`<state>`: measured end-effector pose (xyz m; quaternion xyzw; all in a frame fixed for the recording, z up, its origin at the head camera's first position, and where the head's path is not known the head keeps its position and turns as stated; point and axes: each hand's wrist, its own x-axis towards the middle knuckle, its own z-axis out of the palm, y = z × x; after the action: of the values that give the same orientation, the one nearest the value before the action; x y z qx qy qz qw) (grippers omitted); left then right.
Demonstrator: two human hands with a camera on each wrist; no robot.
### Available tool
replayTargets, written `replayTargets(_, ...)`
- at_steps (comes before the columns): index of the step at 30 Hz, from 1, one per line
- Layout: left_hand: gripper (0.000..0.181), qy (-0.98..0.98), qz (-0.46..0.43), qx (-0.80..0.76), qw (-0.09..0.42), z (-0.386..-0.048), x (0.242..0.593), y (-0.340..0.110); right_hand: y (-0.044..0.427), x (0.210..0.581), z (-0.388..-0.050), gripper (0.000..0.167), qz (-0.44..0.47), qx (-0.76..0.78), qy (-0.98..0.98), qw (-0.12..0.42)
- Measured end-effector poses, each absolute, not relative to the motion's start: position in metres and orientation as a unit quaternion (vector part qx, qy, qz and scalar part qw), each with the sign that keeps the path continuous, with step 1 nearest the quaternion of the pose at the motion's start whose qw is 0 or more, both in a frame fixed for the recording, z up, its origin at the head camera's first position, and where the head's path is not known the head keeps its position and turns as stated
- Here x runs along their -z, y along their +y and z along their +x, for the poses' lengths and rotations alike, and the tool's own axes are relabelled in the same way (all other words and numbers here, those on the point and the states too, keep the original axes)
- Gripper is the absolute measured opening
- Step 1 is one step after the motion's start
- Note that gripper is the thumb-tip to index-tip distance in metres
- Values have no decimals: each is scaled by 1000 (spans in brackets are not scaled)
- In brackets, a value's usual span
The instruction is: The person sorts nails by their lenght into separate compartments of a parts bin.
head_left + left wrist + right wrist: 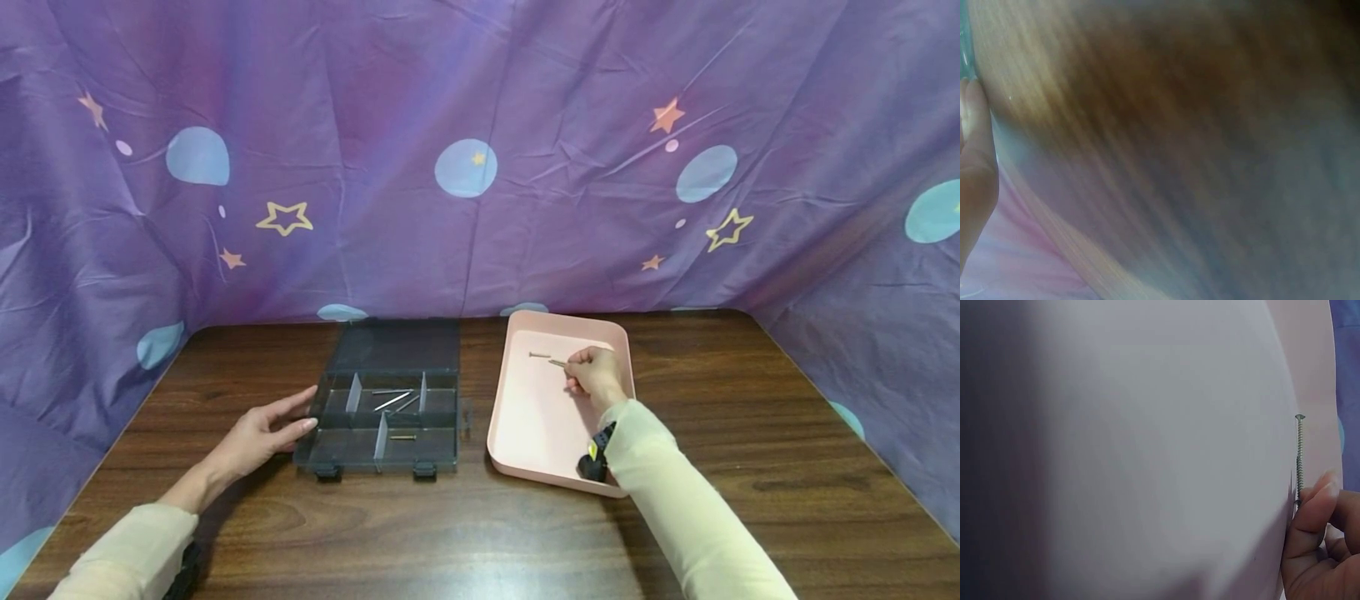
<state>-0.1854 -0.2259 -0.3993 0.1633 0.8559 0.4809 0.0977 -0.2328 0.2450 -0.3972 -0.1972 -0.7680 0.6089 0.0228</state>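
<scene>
My right hand (596, 375) is over the pink tray (517, 471), pinching a screw (557, 363) between thumb and fingertips. Another screw (538, 355) lies on the tray floor just to its left; in the right wrist view this loose screw (1300, 431) is almost in line with the pinched one. My left hand (258, 433) touches the left side of a dark translucent compartment box (341, 442) with fingers and thumb extended. Several thin nails (393, 402) lie in its upper middle compartment, and one brass-coloured screw (402, 437) in the lower right one.
The box's lid (397, 346) is folded back toward the curtain, and two latches (424, 471) stick out at its front. Both containers stand side by side on a brown wooden table (420, 542). A purple patterned curtain (390, 167) hangs behind the table.
</scene>
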Motion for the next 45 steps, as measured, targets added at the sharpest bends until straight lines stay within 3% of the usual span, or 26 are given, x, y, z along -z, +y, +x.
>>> replayTargets(6,59,852,169,-485,98,-185,397,-225,245,397,-232,2,-189,-604,-774,26)
replayTargets(17,59,852,166,-487,99,-185,401,-227,246,398,-231,10,-172,-592,-787,13)
replayTargets(45,59,857,170,-478,94,-184,399,-226,247,398,-231,7,-151,-543,-826,-15)
